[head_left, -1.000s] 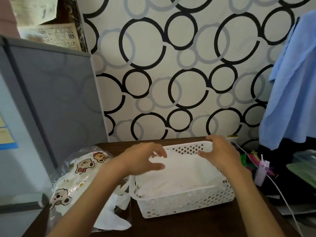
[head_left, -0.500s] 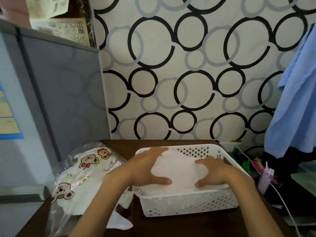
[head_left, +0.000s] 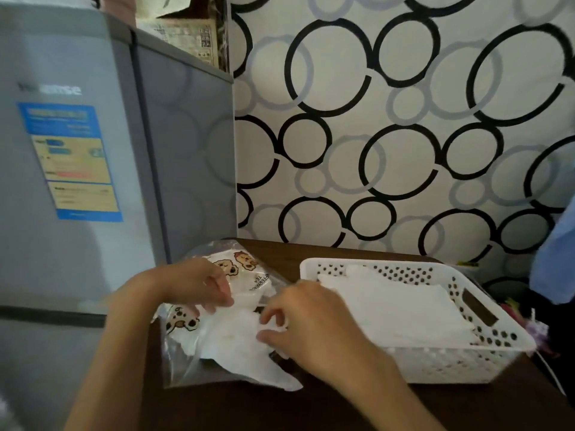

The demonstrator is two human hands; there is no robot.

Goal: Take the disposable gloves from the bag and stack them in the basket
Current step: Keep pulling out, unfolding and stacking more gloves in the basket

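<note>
A clear plastic bag [head_left: 245,269] printed with cartoon bears lies on the dark wooden table, left of the white perforated basket [head_left: 441,362]. Translucent white gloves [head_left: 236,343] spill out of the bag's mouth toward me. A flat stack of gloves [head_left: 395,306] lies inside the basket. My left hand [head_left: 193,284] sits on the bag with its fingers curled onto the plastic. My right hand [head_left: 311,321] is at the bag's mouth and pinches the loose gloves between thumb and fingers.
A grey fridge [head_left: 93,181] with a blue and yellow label stands hard against the table's left side. The circle-patterned wall is behind. A blue cloth [head_left: 557,259] hangs at the right, with a white cable and coloured clutter beyond the basket.
Both hands have left the basket, where they pressed the stack flat, and moved left to the bag. The view has swung left toward the fridge.
</note>
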